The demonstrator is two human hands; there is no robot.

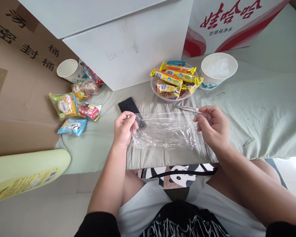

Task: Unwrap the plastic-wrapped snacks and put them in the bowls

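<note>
A clear, crinkled plastic bag (165,131) is stretched flat between my two hands at the front of the cloth-covered surface. My left hand (124,129) pinches its upper left corner between thumb and fingers. At the opposite corner, the curled fingers of my right hand (213,126) grip the film. A slim metal tool (186,108) points left from beside my right fingertips; I cannot tell whether they touch it. Beneath the bag's left end a dark phone (128,105) lies partly covered. Behind the bag stands a clear round bowl (154,89) heaped with yellow-wrapped snacks (171,77).
A paper cup (212,79) with clear plastic inside stands right of the bowl. Several packaged snacks (66,107) and another paper cup (67,70) sit at left. A white box (128,49), a printed carton (222,29) and a brown carton (22,85) border the surface.
</note>
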